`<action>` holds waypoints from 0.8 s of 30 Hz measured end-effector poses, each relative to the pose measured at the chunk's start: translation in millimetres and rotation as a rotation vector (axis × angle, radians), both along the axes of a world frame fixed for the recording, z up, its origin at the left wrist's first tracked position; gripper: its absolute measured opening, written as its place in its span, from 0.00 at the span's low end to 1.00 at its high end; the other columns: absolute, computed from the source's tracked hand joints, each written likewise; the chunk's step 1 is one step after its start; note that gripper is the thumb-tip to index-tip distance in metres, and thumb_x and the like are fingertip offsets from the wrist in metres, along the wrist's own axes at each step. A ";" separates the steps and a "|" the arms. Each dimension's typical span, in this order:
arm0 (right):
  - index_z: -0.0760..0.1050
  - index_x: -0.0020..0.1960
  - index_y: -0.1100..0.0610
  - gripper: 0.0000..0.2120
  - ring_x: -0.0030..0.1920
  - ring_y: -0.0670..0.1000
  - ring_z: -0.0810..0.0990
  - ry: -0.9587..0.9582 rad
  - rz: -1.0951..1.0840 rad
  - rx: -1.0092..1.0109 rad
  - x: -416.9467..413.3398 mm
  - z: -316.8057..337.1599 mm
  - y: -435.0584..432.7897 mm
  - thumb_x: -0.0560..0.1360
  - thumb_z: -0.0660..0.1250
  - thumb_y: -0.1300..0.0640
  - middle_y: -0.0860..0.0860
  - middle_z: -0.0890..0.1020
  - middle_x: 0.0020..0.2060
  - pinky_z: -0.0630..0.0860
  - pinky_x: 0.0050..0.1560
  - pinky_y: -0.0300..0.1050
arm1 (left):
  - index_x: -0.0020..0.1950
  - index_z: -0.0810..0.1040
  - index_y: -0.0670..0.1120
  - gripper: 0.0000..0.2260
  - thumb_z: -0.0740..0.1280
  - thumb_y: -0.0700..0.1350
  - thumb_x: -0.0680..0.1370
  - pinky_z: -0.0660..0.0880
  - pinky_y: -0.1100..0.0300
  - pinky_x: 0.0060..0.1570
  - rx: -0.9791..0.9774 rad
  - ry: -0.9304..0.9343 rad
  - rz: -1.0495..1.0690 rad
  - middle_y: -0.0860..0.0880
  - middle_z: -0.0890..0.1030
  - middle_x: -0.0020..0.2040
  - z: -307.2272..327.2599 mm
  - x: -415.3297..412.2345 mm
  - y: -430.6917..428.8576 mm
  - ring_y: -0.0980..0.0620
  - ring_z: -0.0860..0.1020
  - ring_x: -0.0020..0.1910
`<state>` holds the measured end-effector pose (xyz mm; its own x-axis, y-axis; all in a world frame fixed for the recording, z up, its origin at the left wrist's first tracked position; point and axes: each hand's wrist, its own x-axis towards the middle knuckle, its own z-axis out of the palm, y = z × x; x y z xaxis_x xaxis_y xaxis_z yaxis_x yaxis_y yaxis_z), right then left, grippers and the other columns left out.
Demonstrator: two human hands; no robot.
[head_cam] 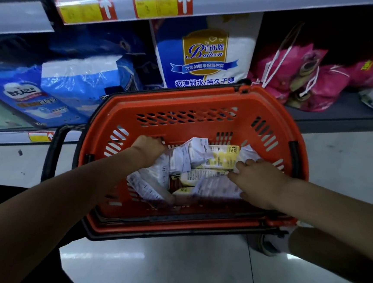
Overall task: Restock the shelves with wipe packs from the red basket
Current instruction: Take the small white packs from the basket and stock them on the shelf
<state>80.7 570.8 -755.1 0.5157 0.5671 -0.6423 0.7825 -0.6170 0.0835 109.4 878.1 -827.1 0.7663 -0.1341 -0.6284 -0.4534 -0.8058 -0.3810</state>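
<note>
Fingers (158, 142) of my left hand (148, 148) gripped a pack (178, 159) in the basket (185, 93); right hand (257, 184) touched another, hold unclear. Advised lifting singly.

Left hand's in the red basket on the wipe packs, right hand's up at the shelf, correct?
No: in the head view the right hand is also in the red basket, on the wipe packs, not at the shelf. The left hand is as stated.
</note>
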 end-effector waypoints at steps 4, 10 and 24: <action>0.62 0.78 0.54 0.28 0.65 0.61 0.73 0.018 0.000 -0.020 -1.8 2.8 6.0 0.82 0.64 0.47 0.58 0.71 0.69 0.73 0.62 0.55 | 0.76 0.71 0.49 0.23 0.66 0.38 0.81 0.78 0.49 0.58 -0.040 0.011 -0.025 0.47 0.79 0.69 1.2 2.6 3.7 0.45 0.79 0.66; 0.63 0.77 0.53 0.26 0.64 0.61 0.74 0.036 0.003 -0.032 0.8 9.2 13.5 0.82 0.63 0.47 0.58 0.71 0.68 0.74 0.61 0.54 | 0.49 0.76 0.54 0.09 0.73 0.43 0.75 0.74 0.53 0.50 -0.229 0.138 0.233 0.52 0.83 0.55 16.4 13.7 13.3 0.48 0.79 0.52; 0.52 0.82 0.49 0.40 0.69 0.57 0.72 0.101 -0.168 0.294 19.8 43.2 51.9 0.78 0.70 0.43 0.54 0.69 0.72 0.75 0.61 0.49 | 0.43 0.80 0.40 0.03 0.71 0.35 0.76 0.70 0.64 0.30 -1.212 0.057 0.863 0.49 0.76 0.34 169.0 -4.7 12.6 0.56 0.74 0.31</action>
<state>100.5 622.7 -711.9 0.5595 0.6478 -0.5170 0.6633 -0.7240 -0.1894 104.8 890.7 -658.0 0.8583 -0.1127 -0.5006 0.3263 -0.6330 0.7020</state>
